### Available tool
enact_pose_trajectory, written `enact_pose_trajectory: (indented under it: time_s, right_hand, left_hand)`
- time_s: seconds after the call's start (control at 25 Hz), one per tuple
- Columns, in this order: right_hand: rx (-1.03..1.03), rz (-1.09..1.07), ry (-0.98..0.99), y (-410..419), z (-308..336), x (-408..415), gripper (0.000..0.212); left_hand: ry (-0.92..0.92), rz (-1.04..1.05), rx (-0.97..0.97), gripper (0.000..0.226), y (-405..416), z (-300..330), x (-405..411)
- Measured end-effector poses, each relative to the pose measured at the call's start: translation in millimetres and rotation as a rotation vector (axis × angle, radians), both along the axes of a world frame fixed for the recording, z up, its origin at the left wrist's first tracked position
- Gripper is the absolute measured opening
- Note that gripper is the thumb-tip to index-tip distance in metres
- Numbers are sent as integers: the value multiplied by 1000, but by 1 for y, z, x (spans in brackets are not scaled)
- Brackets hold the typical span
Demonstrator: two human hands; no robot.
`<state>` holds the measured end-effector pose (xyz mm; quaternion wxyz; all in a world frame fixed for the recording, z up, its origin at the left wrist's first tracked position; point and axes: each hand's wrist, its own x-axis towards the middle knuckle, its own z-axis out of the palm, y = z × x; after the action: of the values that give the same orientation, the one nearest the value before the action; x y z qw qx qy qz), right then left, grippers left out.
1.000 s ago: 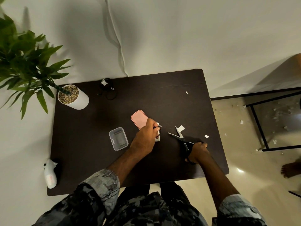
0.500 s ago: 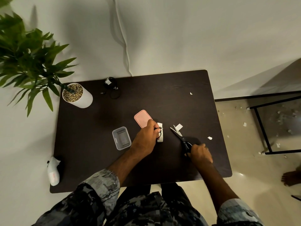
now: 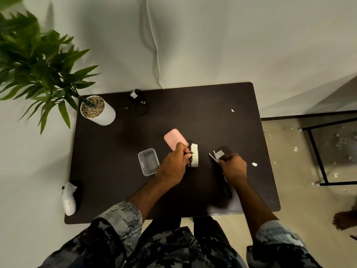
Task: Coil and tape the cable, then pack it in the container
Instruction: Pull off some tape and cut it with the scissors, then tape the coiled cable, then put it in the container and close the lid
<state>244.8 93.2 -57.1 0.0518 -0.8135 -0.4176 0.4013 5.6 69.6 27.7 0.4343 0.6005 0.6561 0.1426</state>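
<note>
Cable point(image 3: 189, 159) is a thin black lead, gathered into a small bundle and pinched in the curled fingers of the left hand point(image 3: 174, 164) just above the dark surface point(image 3: 193, 113), near its middle. Only a few dark loops show past the fingertips, touching the white tape roll point(image 3: 194, 158) that stands on edge just beside the hand. Expect the bundle to be very light, soft and springy: loops will tend to open if the pinch is relaxed, so hold should be taken across the gathered strands at the waist of the coil, where all turns are clamped together, not at a free end. The visible loops point away from the left hand toward the tape roll; the long axis of the bundle cannot be determined, since most of it is hidden in the palm. The right hand point(image 3: 232, 167) is blurred, with fingers curled near a cut piece of white tape point(image 3: 218, 154); whether it has hold of the piece cannot be told. Black scissors point(image 3: 225, 182) lie under that hand, blade tip directed away from the person, handles toward the near edge. The clear container point(image 3: 148, 161) sits open just left of the left hand, long axis running away from the person, with its pink lid point(image 3: 174, 138) lying flat just beyond.
</note>
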Motion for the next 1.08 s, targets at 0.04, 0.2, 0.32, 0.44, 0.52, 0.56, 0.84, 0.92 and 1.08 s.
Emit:
enact_pose_trajectory:
  time_s: [0.04, 0.2, 0.32, 0.44, 0.52, 0.56, 0.84, 0.92, 1.08]
  right_hand:
    - [24, -96, 83, 4, -2, -6, 34]
    - [40, -233, 184, 14, -18, -21, 36]
    - [62, -242, 137, 14, -25, -25, 13]
    - [86, -214, 120, 10, -33, -24, 10]
    - [97, -187, 111, 10, -42, -22, 7]
    - [101, -173, 107, 10, -55, -17, 4]
    - [201, -167, 100, 10, -8, -32, 14]
    - [285, -181, 254, 10, 24, -51, 19]
    - [377, -30, 687, 16, 76, -90, 41]
  left_hand:
    - [-2, -1, 2, 6, 0, 2, -3]
    - [0, -3, -7, 7, -2, 4, -16]
    - [19, -14, -16, 10, -2, 1, -25]
    - [28, -17, -17, 12, -3, 0, -30]
    - [26, -16, -3, 10, -2, 0, -31]
    - [23, -13, 8, 9, -2, -1, -32]
    - [-52, 112, 45, 2, -4, -3, -36]
    - [-89, 169, 30, 3, -4, -3, -40]
    - [-218, 274, 19, 7, -2, -1, -50]
